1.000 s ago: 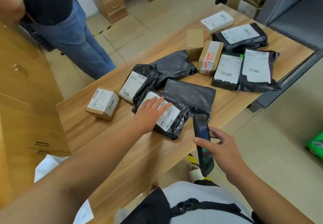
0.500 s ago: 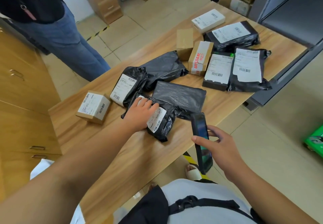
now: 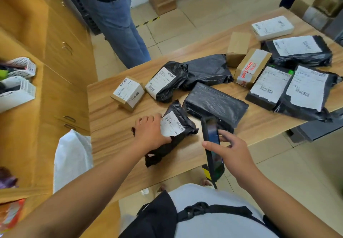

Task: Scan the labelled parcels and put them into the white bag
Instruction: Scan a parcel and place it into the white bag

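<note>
Left hand (image 3: 150, 132) gripping black parcel (image 3: 178, 126) near front edge of table (image 3: 115, 139), fingers curled over its end, label up. Right hand (image 3: 233, 154) clamped round scanner (image 3: 211, 137), held over table's front edge. White bag (image 3: 72, 158) beside table's left end.

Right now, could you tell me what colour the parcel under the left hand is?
Black plastic parcel with a white label; clearest in head view.

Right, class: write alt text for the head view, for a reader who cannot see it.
A person's left hand grips a labelled black parcel on a wooden table while the right hand holds a scanner beside it. Beyond lie more parcels; a white bag sits left.
</note>
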The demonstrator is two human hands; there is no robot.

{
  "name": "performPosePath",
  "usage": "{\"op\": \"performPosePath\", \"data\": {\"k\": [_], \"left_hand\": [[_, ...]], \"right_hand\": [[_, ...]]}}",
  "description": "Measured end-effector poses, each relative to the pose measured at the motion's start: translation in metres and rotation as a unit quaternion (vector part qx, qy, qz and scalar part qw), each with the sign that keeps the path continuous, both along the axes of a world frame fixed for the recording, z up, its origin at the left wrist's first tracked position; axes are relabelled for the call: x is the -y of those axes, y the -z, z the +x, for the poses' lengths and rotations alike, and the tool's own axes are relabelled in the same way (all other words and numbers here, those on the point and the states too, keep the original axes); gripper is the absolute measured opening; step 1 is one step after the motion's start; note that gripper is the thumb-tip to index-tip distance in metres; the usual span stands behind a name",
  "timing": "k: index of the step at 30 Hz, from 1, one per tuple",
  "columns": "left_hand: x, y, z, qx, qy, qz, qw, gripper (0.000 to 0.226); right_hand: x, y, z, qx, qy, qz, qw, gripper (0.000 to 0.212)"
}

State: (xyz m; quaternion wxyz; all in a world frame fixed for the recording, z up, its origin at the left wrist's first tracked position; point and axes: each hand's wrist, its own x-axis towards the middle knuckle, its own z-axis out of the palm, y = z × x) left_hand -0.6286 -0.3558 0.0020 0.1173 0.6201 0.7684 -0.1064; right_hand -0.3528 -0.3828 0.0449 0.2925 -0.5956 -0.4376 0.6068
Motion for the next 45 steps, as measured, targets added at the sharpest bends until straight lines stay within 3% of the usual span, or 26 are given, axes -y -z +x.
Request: {"op": "performPosePath", "data": {"k": [3, 6, 9, 12, 15, 18, 20, 22, 25, 27, 30, 40, 45], "left_hand": [[0.031, 0.002, -0.012, 0.082, -0.18, 0.015, 0.98, 0.1], [0.062, 0.006, -0.027, 0.204, -0.33, 0.055, 0.92, 0.108], [0.091, 0.011, -0.036, 0.282, -0.418, 0.088, 0.859, 0.107], [0.118, 0.017, -0.036, 0.301, -0.485, 0.116, 0.813, 0.113], [0.133, 0.026, -0.029, 0.312, -0.51, 0.136, 0.79, 0.111], [0.143, 0.033, -0.026, 0.293, -0.483, 0.155, 0.811, 0.089], [0.15, 0.032, -0.03, 0.207, -0.418, 0.151, 0.871, 0.081], [0.153, 0.031, -0.037, 0.126, -0.289, 0.12, 0.941, 0.07], [0.149, 0.035, -0.042, 0.123, -0.095, 0.022, 0.988, 0.063], [0.145, 0.044, -0.044, 0.114, -0.026, -0.037, 0.992, 0.071], [0.137, 0.06, -0.051, 0.095, -0.003, -0.079, 0.992, 0.078], [0.1, 0.081, -0.072, 0.124, -0.019, -0.044, 0.991, 0.087], [0.101, 0.09, -0.074, 0.133, -0.025, -0.018, 0.991, 0.091]], "right_hand": [[-0.002, 0.002, -0.005, 0.0, -0.036, 0.006, 0.999, 0.059], [-0.003, 0.003, -0.011, 0.004, -0.066, 0.004, 0.998, 0.071], [-0.004, 0.005, -0.016, 0.003, -0.099, 0.004, 0.995, 0.071], [-0.005, 0.007, -0.022, -0.001, -0.125, 0.006, 0.992, 0.072], [-0.003, 0.009, -0.029, -0.013, -0.14, 0.016, 0.99, 0.076], [-0.001, 0.012, -0.034, -0.011, -0.151, 0.018, 0.988, 0.078], [0.001, 0.014, -0.037, -0.009, -0.155, 0.017, 0.988, 0.077], [0.003, 0.016, -0.04, -0.007, -0.153, 0.019, 0.988, 0.076], [0.007, 0.011, -0.046, -0.001, -0.149, 0.018, 0.989, 0.076], [0.009, 0.008, -0.052, 0.006, -0.141, 0.018, 0.99, 0.079], [0.013, 0.005, -0.058, 0.02, -0.121, 0.026, 0.992, 0.082], [0.034, -0.002, -0.082, 0.078, -0.05, 0.016, 0.996, 0.083], [0.041, -0.016, -0.103, 0.136, -0.089, 0.009, 0.987, 0.061]]}}
